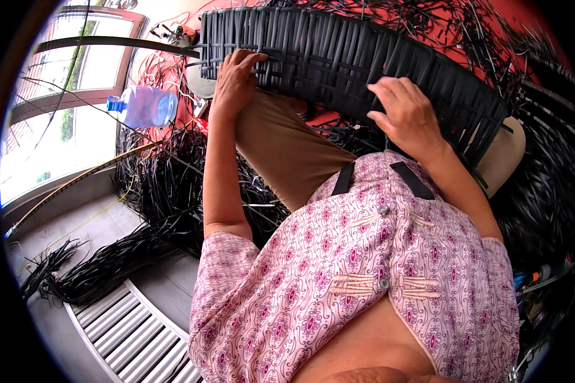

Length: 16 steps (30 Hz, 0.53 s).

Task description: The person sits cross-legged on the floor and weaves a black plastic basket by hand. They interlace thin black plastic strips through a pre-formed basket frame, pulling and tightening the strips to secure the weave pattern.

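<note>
A long, curved panel (313,51) woven from flat black strips lies across my lap, resting over my knees. My left hand (234,86) is at its left part, fingers bent over the weave and gripping it, the thumb mostly hidden. Over the panel's near edge, right of the middle, is my right hand (407,115). Its fingers are curved, with a gap between thumb and forefinger, and I see nothing held there. Crosswise strips run through the upright ones near my left fingers. Some strip ends stick out at the panel's right end.
Loose black strips (166,172) hang and pile at my left, with another heap (543,166) at my right. A clear blue-capped water jug (144,106) lies by the window (70,83). A white slatted rack (131,332) stands lower left. Red floor (421,19) shows beyond the panel.
</note>
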Available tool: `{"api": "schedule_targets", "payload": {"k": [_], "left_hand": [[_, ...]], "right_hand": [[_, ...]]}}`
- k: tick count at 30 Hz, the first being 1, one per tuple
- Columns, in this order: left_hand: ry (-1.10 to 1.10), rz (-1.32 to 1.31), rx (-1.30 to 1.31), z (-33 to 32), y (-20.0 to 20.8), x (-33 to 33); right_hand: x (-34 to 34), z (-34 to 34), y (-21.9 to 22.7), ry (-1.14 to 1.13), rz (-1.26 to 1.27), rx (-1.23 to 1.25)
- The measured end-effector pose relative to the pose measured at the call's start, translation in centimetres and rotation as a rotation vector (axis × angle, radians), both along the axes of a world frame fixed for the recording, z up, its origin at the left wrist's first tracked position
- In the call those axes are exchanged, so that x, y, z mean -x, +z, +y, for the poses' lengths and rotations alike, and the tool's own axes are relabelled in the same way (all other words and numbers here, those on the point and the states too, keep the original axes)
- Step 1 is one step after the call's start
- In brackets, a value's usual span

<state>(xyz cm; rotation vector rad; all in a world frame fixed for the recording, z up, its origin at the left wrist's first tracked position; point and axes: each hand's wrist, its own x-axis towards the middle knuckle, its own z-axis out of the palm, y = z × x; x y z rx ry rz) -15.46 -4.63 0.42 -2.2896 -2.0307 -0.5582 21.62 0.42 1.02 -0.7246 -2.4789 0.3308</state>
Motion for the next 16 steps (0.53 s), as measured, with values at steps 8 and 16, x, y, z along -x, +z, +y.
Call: {"api": "schedule_targets", "payload": {"k": [8,16], "left_hand": [[0.080,0.129,0.139,-1.1,1.2,-2.0],[0.137,0.307,0.165,0.4,2.0,-2.9]], "right_hand": [[2.5,-1.1,-1.9,-0.062,-0.104,-0.052],[3.8,-0.6,-1.0,-0.019,-0.114,-0.005]]}}
